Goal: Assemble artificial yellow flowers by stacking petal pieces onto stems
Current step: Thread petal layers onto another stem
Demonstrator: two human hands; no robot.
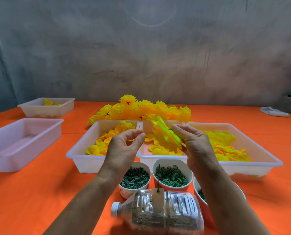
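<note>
1. Your right hand (194, 146) held a yellow flower (165, 135) up above the middle tray (142, 154), fingers and thumb clamped on its back side, where a dark green stem piece poked out near the fingertips.
2. Your left hand (124, 150) hung just left of the flower, holding nothing, fingers loosely curled with thumb and forefinger near each other; not touching the flower.
3. Three white trays sat side by side on the orange cloth (39, 192): the left tray (83, 150) held loose yellow petals (105, 141), the middle tray held more, and the right tray (260, 150) held bigger petal pieces (226, 146).
4. A pile of finished flowers (141, 109) lay behind the trays.
5. Near you, one cup (134, 178) held dark green stems, and a second cup (171, 175) held green ring pieces. A third cup (199, 189) was mostly hidden by your right arm.
6. A clear bottle (158, 211) filled with sandy stuff lay on its side in front, with a thin spike (158, 177) standing up from it.
7. Two more white trays were at far left: the nearer one (22, 143) looked bare inside, and the farther one (46, 106) held a few yellow pieces.
</note>
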